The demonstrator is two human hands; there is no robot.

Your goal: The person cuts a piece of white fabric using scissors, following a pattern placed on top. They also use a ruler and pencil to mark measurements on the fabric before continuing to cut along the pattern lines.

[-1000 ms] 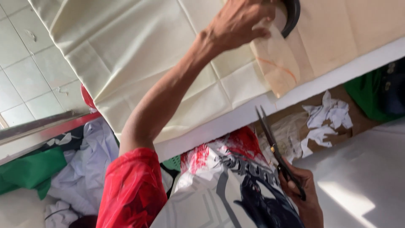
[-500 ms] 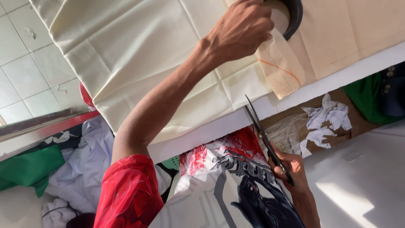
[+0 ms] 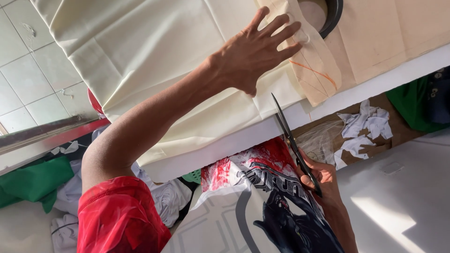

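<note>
Both hands are at the cream fabric (image 3: 154, 51): my left hand (image 3: 255, 54) lies flat on it with the fingers spread wide, holding nothing, just pressing the cloth to the white surface (image 3: 375, 84). My right hand (image 3: 321, 180) is wrapped around the handles of the black scissors (image 3: 293, 140), below the surface edge, with the blades pointing up at the cloth's lower border. I cannot tell whether the tips touch the fabric or only the surface edge, and the blades look nearly together, though the angle makes that hard to judge. The scissor handles are mostly hidden inside my grip.

Just beside my left fingertips lies a tan paper pattern piece (image 3: 318, 75) with orange lines drawn on it, resting on the fabric. A dark round object (image 3: 333, 16) sits above it, cut off by the top of the picture, so I cannot say what it is.

Compared with half a second ago, my left hand has flattened out: it was curled at the pattern piece then, and now it lies open a little to the left of it. The scissors have risen closer to the cloth's edge.

Below the surface I see a printed garment (image 3: 262, 206) in red, white and black, white fabric scraps (image 3: 365, 124) on a brown board, and green cloth (image 3: 33, 180) at the far left. My red sleeve (image 3: 117, 218) fills the lower left.
</note>
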